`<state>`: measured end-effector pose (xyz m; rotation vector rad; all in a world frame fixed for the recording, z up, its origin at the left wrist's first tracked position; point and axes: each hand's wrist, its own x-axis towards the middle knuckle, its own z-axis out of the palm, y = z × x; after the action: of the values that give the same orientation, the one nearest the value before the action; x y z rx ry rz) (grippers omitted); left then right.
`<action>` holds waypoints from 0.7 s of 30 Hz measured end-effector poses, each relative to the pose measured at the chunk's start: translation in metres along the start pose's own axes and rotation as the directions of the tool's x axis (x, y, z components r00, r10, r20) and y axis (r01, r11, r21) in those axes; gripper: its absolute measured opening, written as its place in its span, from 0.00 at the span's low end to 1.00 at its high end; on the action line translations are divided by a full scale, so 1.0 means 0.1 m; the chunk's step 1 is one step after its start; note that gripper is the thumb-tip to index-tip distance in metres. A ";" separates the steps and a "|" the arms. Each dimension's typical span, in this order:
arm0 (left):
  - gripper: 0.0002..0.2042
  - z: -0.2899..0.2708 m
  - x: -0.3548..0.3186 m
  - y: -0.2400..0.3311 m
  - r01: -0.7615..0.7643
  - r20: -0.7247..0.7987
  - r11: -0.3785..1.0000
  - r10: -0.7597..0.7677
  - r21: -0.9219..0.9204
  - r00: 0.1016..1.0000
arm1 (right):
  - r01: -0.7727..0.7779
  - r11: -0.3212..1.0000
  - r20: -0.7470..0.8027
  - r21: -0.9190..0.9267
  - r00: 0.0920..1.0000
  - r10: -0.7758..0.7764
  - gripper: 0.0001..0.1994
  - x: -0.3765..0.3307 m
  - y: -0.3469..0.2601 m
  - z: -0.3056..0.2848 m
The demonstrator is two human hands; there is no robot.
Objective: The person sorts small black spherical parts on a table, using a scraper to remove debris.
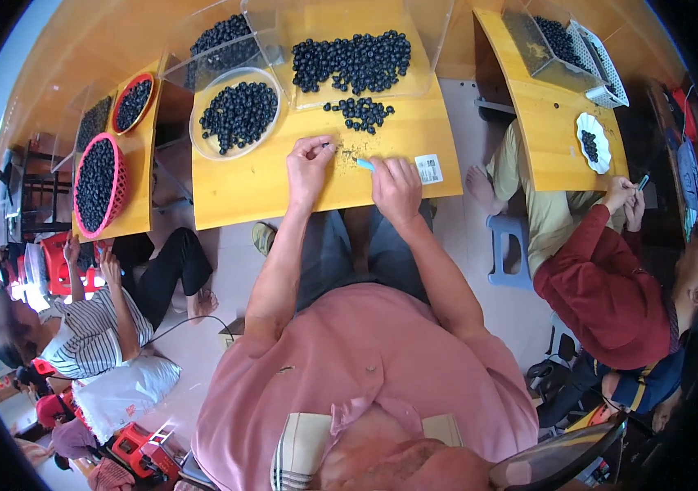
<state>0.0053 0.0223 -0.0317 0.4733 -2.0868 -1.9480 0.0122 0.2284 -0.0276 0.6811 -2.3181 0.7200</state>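
My left hand (307,170) is closed in a pinch on a small dark round bead (326,146) above the yellow table (243,195). To its right, my right hand (397,190) grips a small tool with a light-blue handle (364,164). The tool's dark tip points left toward the bead without clearly touching it. Dark crumbs (349,154) lie scattered on the table between the hands. A loose cluster of dark beads (360,114) sits just beyond them. Farther off, many more beads (353,61) fill a clear-walled tray (429,57).
A round clear-rimmed bowl (194,123) of beads stands at left, a white label card (428,168) beside my right hand. Co-workers sit at side tables, one in stripes (91,327), one in dark red (603,286). A blue stool (509,250) stands on the floor at right.
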 end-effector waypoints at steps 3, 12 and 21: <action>0.13 0.05 -0.17 -0.04 -0.150 0.055 0.979 0.144 0.137 0.988 | 0.003 1.000 -0.013 0.001 1.000 -0.003 0.09 0.03 -0.01 -0.02; 0.06 0.19 -0.37 0.14 -0.197 0.072 0.969 0.188 0.150 0.979 | -0.004 1.000 -0.012 -0.019 1.000 0.004 0.11 0.02 -0.01 0.00; 0.16 0.23 -0.42 0.03 -0.275 0.084 0.937 0.263 0.213 0.961 | -0.001 1.000 -0.007 -0.016 1.000 0.001 0.11 0.00 0.00 0.02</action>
<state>0.0345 0.0599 -0.0285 0.1624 -2.2787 -1.5997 0.0115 0.2271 -0.0282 0.6696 -2.3155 0.7029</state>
